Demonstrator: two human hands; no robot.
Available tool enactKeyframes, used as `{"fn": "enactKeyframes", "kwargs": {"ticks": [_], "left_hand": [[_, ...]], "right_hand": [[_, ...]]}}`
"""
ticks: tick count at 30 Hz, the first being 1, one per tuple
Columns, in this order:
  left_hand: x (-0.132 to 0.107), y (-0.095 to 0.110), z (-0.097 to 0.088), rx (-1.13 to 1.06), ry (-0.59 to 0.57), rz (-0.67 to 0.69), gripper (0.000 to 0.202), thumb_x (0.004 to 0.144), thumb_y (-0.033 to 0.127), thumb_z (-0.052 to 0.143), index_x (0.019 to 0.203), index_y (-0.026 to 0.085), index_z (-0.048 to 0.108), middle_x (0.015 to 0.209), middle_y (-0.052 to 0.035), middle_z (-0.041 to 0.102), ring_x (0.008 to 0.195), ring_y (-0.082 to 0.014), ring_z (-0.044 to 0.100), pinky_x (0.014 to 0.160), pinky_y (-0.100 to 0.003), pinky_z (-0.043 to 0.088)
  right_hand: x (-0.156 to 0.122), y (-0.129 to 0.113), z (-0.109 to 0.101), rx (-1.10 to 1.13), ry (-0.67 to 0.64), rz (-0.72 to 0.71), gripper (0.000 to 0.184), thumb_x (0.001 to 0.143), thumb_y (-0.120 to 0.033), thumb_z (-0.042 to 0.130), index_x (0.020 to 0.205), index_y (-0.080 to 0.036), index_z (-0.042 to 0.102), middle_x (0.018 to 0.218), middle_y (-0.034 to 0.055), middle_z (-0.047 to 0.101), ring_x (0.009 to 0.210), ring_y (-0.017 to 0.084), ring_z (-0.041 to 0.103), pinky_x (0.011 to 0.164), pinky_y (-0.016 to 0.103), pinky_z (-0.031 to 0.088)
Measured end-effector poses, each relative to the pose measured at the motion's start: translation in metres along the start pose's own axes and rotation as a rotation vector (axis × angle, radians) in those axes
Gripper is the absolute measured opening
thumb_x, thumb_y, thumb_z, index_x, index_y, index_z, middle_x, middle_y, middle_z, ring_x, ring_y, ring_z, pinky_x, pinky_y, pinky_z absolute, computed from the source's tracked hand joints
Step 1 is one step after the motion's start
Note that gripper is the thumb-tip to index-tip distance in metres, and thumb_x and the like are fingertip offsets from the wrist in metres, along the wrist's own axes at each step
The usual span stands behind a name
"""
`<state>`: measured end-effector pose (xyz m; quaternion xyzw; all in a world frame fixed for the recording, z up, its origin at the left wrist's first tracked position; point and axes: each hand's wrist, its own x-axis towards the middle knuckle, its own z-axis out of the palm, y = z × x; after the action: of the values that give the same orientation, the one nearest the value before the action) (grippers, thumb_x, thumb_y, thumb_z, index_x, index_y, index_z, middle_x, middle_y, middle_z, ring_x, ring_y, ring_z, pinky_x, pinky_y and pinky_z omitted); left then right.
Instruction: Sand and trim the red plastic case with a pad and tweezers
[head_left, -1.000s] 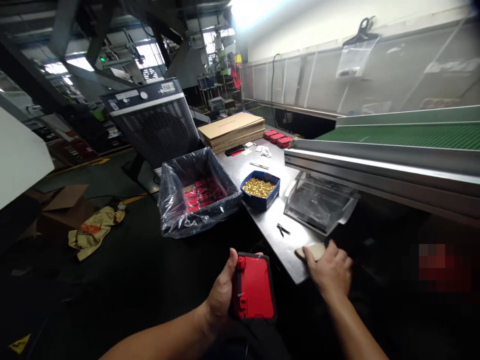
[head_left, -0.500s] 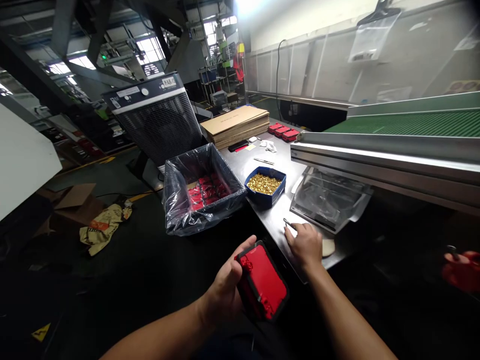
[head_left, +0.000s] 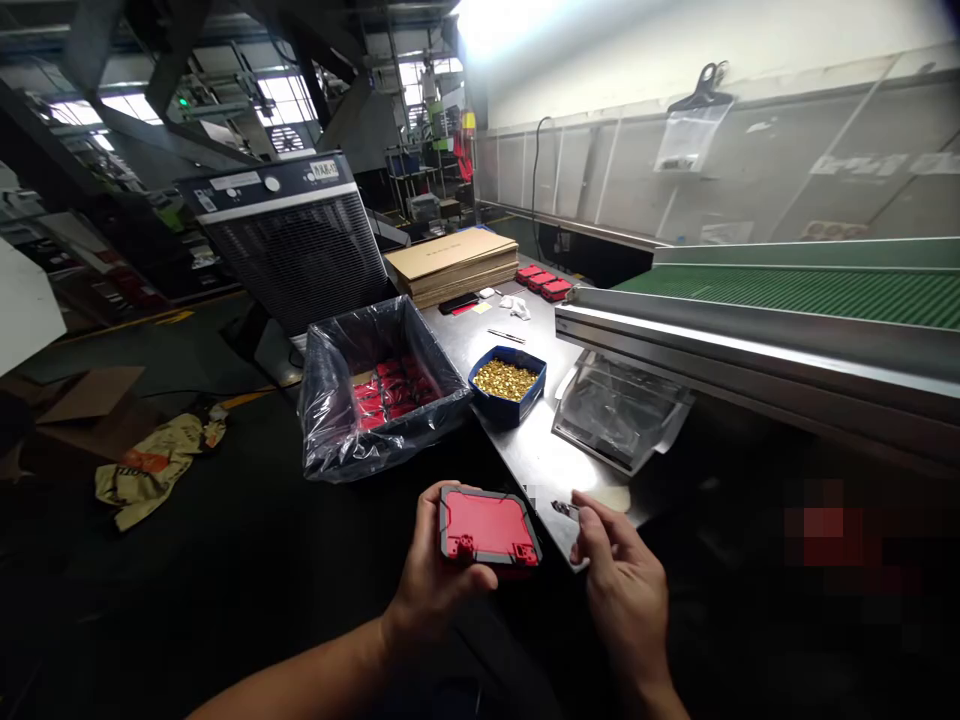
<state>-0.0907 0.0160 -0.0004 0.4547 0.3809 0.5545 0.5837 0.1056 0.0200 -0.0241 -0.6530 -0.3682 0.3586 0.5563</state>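
Red case (head_left: pixel 489 526) now crosswise (earlier lengthwise)

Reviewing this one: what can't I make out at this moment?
Head view throughout:
Dark pieces in the right hand: too small, and partly covered by its grip, to count.
Red case: its underside is turned away, and the left hand covers part of it.
Gold pieces in the blue bin: too small to tell their individual shape.
Green belt: cut off by the right edge.
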Motion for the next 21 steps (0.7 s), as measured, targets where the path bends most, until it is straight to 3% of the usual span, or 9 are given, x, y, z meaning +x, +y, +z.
{"fn": "enactKeyframes", "kwargs": {"ticks": [4, 8, 12, 14, 21], "left_hand": [[-0.005, 0.001, 0.01, 0.169, 0.044, 0.244, 0.086, 0.065, 0.053, 0.093, 0.13, 0.028, 0.044, 0.132, -0.0107, 0.053, 0.118, -0.027, 0.06, 0.097, -0.037, 0.057], [-0.006, -0.003, 0.011, 0.263, 0.045, 0.506, 0.092, 0.064, 0.051, 0.094, 0.136, 0.028, 0.041, 0.133, -0.0124, 0.053, 0.124, -0.0277, 0.06, 0.105, -0.041, 0.054], [-0.008, -0.003, 0.008, 0.362, 0.038, 0.653, 0.096, 0.062, 0.044, 0.096, 0.137, 0.025, 0.04, 0.133, -0.0162, 0.055, 0.125, -0.0314, 0.061, 0.107, -0.048, 0.054], [-0.009, 0.0, 0.008, 0.394, 0.022, 0.706, 0.098, 0.061, 0.042, 0.097, 0.138, 0.024, 0.04, 0.133, -0.0168, 0.055, 0.125, -0.0322, 0.061, 0.11, -0.052, 0.051], [-0.005, 0.001, 0.014, 0.407, 0.011, 0.852, 0.1, 0.058, 0.04, 0.098, 0.138, 0.021, 0.042, 0.131, -0.0148, 0.058, 0.121, -0.0274, 0.064, 0.114, -0.05, 0.049]], "right_hand": [[-0.028, -0.026, -0.015, 0.138, 0.074, 0.096, 0.067, 0.068, -0.057, 0.082, 0.123, -0.022, 0.067, 0.081, 0.0018, 0.07, 0.061, 0.011, 0.062, 0.055, 0.019, 0.055], [-0.057, -0.05, -0.016, 0.141, 0.144, 0.133, 0.057, 0.063, -0.056, 0.086, 0.104, -0.018, 0.073, 0.08, 0.006, 0.076, 0.069, 0.015, 0.07, 0.065, 0.021, 0.06], [-0.08, -0.069, -0.008, 0.127, 0.19, 0.145, 0.047, 0.063, -0.055, 0.086, 0.093, -0.022, 0.073, 0.083, 0.0024, 0.077, 0.073, 0.012, 0.071, 0.071, 0.015, 0.057], [-0.085, -0.069, -0.004, 0.078, 0.195, 0.131, 0.045, 0.062, -0.055, 0.087, 0.091, -0.022, 0.074, 0.081, 0.0015, 0.077, 0.071, 0.01, 0.071, 0.068, 0.013, 0.055], [-0.081, -0.05, -0.007, 0.075, 0.194, -0.035, 0.038, 0.065, -0.044, 0.088, 0.091, -0.019, 0.075, 0.08, 0.0039, 0.078, 0.068, 0.012, 0.073, 0.064, 0.012, 0.058]]}}
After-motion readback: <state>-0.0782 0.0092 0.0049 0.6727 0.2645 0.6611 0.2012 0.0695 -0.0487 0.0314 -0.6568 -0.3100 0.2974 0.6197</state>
